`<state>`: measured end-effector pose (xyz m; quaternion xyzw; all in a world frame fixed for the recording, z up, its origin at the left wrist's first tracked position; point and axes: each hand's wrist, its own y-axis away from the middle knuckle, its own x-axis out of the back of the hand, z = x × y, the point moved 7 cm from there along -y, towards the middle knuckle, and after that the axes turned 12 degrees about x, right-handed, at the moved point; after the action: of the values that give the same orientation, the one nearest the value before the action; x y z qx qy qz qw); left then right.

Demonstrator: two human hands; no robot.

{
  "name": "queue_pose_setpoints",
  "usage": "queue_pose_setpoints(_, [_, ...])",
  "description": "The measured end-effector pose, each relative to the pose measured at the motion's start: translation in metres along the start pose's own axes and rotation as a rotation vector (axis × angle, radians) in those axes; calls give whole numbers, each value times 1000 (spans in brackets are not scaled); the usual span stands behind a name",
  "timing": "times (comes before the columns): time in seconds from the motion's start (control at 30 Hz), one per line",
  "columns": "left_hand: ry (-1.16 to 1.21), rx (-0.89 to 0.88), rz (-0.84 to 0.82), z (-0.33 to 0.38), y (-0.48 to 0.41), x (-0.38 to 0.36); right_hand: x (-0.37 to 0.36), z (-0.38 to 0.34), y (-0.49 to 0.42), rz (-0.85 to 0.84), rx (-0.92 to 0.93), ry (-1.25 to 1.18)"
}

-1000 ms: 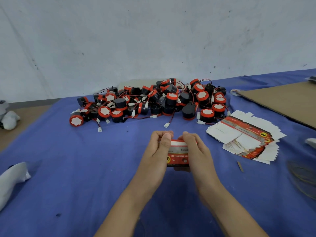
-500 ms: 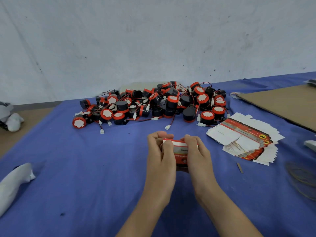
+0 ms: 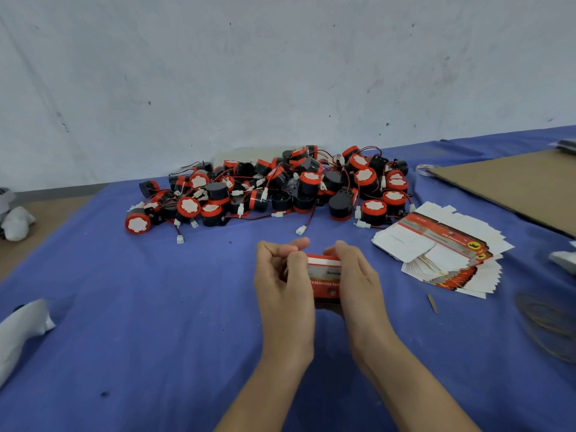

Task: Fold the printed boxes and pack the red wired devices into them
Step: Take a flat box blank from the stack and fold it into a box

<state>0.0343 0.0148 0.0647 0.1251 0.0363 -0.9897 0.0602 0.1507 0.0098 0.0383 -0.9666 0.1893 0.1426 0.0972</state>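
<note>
A small red printed box (image 3: 324,277) sits between my two hands above the blue cloth. My left hand (image 3: 285,275) curls round its left end, fingers bent over the top edge. My right hand (image 3: 357,275) grips its right end, thumb on the far side. A big heap of red and black wired devices (image 3: 280,190) lies behind the box near the wall. A fanned stack of flat printed boxes (image 3: 442,254) lies to the right of my hands.
Blue cloth (image 3: 156,307) covers the table. A brown cardboard sheet (image 3: 514,185) lies at the far right. A white bag (image 3: 21,328) lies at the left edge, another white bundle (image 3: 15,222) beyond it. Rubber bands (image 3: 548,322) lie at the right.
My left fingers have curled further over the box's left end, hiding more of it. The box has turned slightly in my hands; the camera has shifted a little.
</note>
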Motion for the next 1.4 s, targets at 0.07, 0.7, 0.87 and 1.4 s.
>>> queue_pose_setpoints(0.07, [-22,-32,14,1,0,1,-3,4,1,-22,-39,-18])
queue_pose_setpoints(0.7, [-393,-398,-76,27,2,2,-18,8,3,-131,-194,-273])
queue_pose_setpoints(0.87, [-354,-413,37,35,1,9,-22,-3,1,-157,-109,-286])
queue_pose_setpoints(1.4, [-97,-221,86,27,2,9,-21,-20,12,28,209,-219])
